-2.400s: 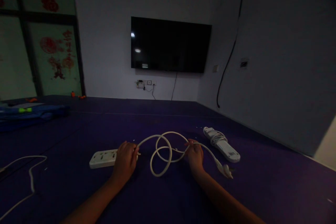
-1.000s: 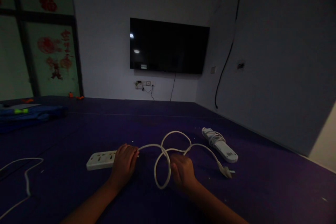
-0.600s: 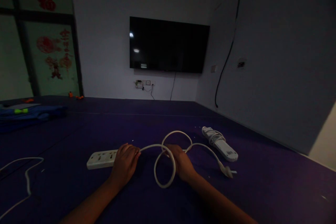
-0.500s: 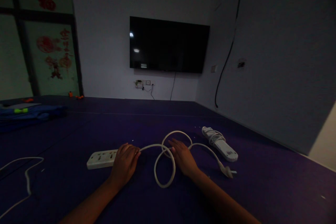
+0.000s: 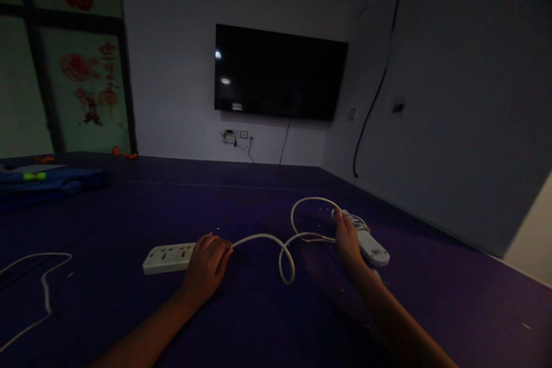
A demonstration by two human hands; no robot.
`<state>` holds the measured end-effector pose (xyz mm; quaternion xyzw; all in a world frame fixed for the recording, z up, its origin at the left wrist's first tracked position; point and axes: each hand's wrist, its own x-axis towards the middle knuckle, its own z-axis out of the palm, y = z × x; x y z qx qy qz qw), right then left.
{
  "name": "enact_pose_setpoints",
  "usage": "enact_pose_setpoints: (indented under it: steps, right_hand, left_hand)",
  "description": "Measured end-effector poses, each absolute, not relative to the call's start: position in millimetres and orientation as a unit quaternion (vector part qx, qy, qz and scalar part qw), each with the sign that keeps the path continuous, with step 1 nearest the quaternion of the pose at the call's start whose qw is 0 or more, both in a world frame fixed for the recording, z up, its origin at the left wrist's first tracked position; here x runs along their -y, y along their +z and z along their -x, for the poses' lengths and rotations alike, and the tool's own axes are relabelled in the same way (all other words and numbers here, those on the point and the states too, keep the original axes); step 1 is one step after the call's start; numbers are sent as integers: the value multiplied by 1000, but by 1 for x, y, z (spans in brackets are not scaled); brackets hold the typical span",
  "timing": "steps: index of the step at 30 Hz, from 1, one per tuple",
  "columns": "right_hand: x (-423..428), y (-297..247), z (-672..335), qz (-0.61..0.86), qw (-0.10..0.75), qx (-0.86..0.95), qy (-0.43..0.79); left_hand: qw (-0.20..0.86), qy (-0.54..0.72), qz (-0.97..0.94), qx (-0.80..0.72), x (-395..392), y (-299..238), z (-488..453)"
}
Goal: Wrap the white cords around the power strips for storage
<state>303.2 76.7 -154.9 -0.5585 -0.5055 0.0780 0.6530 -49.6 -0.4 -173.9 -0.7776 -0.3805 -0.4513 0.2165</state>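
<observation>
A white power strip [image 5: 167,259] lies on the purple surface, and my left hand [image 5: 207,261] is closed over its right end, where the cord comes out. From there the white cord [image 5: 288,264] runs right in loose loops. My right hand [image 5: 346,237] pinches the far loop of this cord, with its fingertips closed. Just beyond that hand lies a second white power strip [image 5: 374,248] with its cord wrapped around it, partly hidden by the hand. The first cord's plug is mostly hidden behind my right forearm.
Another white cable [image 5: 46,287] lies at the left. Folded blue cloth [image 5: 64,181] with a yellow-green item [image 5: 34,176] rests farther back. Small orange objects [image 5: 130,156] sit by the glass door. A television [image 5: 280,72] hangs on the back wall; a black cable [image 5: 374,98] hangs at right.
My right hand has moved right and away from me, drawing the cord's loops along and pulling the near loop smaller. My left hand has stayed on the power strip.
</observation>
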Motion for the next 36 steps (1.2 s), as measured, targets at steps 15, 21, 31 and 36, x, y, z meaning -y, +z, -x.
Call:
enact_pose_setpoints:
  steps: [15,21,31,36]
  right_hand:
    - [-79,-174,-331,660,583,471,50]
    - [-67,-157,-281,522,631,545,180]
    - [28,-147,-181,298,450,816,-209]
    - [32,-164,-158,310,330,839,-302]
  left_hand:
    - [205,-432,788,389,-1,-175,49]
    - [206,-437,787,383,-1,-176,49]
    - [228,-387,829,333,-2,-172,52]
    - [228,-307,861,334,-7,-163,71]
